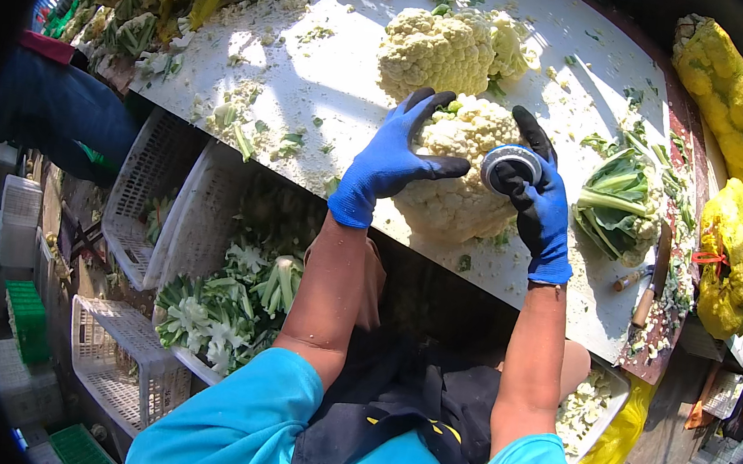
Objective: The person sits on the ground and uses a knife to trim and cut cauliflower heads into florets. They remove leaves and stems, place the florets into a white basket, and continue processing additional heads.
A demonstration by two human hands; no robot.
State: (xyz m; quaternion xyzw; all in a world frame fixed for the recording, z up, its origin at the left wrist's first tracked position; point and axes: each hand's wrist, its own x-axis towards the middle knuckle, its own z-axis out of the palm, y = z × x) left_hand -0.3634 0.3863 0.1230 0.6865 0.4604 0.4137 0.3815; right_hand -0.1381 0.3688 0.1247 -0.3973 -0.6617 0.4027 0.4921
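Note:
A large cauliflower head point(466, 204) sits at the near edge of the white tabletop, between my hands. My left hand point(393, 159), in a blue glove with black fingertips, holds its left side with thumb and fingers spread. In a matching glove, my right hand point(538, 195) grips a grey-white ring-shaped object point(511, 170) against its right side; what exactly the ring is I cannot tell. Right behind lies a second cauliflower head point(437, 55), with a smaller pale piece point(510, 46) beside it. To the right, another cauliflower point(619, 200) shows its green leaves and stalks.
Two wooden-handled knives point(643, 308) lie at the table's right edge. Yellow mesh sacks point(735, 257) stand beyond. Below left are white plastic crates point(143, 208) and a pile of leaf trimmings point(227, 312); a tub of florets point(583, 410) is below right. Another person's leg point(65, 105) is at left.

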